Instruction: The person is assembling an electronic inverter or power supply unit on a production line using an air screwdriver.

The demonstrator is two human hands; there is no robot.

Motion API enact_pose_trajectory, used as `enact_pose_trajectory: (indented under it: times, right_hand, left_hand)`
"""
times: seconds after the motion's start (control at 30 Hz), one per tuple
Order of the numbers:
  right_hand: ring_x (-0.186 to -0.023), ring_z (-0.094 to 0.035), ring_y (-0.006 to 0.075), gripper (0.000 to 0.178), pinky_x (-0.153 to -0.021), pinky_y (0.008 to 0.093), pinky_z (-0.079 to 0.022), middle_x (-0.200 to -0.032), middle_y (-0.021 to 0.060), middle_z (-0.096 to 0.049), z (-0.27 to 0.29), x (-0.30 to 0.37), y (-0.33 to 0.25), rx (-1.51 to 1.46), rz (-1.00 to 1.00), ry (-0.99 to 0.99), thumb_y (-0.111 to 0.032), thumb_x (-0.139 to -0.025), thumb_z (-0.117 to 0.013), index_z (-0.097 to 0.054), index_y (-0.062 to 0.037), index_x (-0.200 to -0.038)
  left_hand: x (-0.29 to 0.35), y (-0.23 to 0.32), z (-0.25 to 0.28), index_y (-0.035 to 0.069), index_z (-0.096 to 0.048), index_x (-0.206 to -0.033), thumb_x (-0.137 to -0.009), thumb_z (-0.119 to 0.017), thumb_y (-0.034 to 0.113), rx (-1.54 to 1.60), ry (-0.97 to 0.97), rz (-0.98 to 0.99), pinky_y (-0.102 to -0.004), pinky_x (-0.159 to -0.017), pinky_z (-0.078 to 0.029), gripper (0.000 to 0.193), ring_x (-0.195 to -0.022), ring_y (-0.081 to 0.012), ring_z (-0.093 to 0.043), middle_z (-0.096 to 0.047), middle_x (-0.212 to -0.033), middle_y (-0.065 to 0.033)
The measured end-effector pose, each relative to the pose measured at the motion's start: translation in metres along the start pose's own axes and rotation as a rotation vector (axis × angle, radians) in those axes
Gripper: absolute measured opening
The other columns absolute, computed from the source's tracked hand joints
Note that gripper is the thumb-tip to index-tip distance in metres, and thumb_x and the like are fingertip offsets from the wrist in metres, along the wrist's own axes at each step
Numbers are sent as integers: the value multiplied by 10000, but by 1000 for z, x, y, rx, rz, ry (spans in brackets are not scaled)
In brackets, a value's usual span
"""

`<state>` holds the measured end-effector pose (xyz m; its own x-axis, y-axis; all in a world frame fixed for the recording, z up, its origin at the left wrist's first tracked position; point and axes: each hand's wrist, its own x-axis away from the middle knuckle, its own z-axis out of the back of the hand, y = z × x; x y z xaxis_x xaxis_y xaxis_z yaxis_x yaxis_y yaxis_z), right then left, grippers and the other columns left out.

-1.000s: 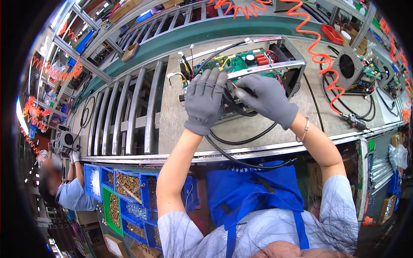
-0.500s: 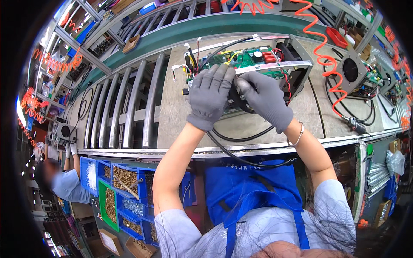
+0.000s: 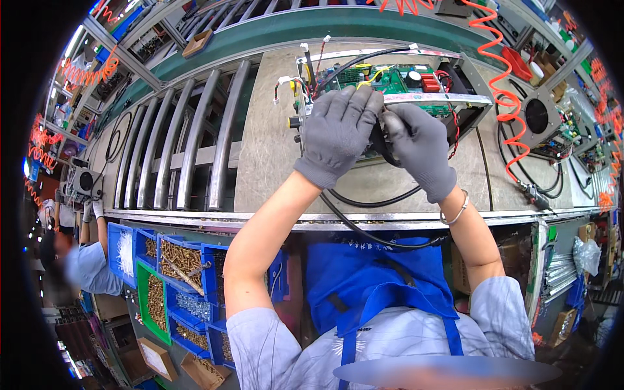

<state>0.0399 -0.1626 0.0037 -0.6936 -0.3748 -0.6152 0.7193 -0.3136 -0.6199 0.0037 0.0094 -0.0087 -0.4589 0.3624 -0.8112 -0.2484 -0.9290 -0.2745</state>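
An open metal chassis (image 3: 481,101) with a green circuit board (image 3: 393,79) stands on the bench in front of me. Both my hands wear grey gloves and meet at its near side rail (image 3: 435,99). My left hand (image 3: 341,133) curls its fingers, held together, over a thick black cable (image 3: 383,148); its thumb is hidden. From the other side, my right hand (image 3: 419,146) pinches at the same cable with thumb and forefinger. Exactly what lies between the fingertips is covered. The cable loops below my hands and hangs over the bench edge. Loose connector wires (image 3: 286,81) stick up at the chassis's left end.
Roller conveyor bars (image 3: 227,136) lie to the left. Blue bins (image 3: 185,263) and a green bin (image 3: 155,299) of screws stand below the bench at left. An orange coiled hose (image 3: 507,97) hangs at right, beside another chassis (image 3: 539,117). A co-worker (image 3: 91,260) is at far left.
The view has shifted a little, so the chassis and both hands appear further right. My hands keep their hold by the rail, with hardly any change in finger pose.
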Motion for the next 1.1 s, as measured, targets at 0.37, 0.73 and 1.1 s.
enact_pose_trajectory:
  times: [0.37, 0.73, 1.1]
  right_hand:
    - [-667, -610, 112, 147, -630, 264, -494, -774, 78, -673, 1, -3, 5, 20, 82, 4, -117, -930, -646, -683, 12, -989]
    - [-697, -649, 252, 168, -649, 334, -514, -794, 142, -671, 4, -8, 6, -32, 2, -42, -160, -901, -670, -688, -10, -972]
    - [-697, -644, 336, 280, -634, 393, -496, -794, 174, -665, 22, -16, 0, -11, -183, -230, -308, -925, -625, -707, -42, -957]
  left_hand:
    - [0, 0, 1, 86, -658, -1202, -799, -600, 177, 26, -10, 2, -409, -903, -484, 417, -1044, -237, -634, -668, -1159, -78]
    - [0, 1, -1, 90, -654, -1211, -795, -597, 172, 44, -23, 16, -411, -923, -476, 428, -1051, -239, -625, -655, -1161, -67]
    - [-1, 0, 2, 116, -624, -1271, -833, -563, 184, 17, -24, -18, -425, -988, -445, 447, -1113, -257, -609, -634, -1216, -83]
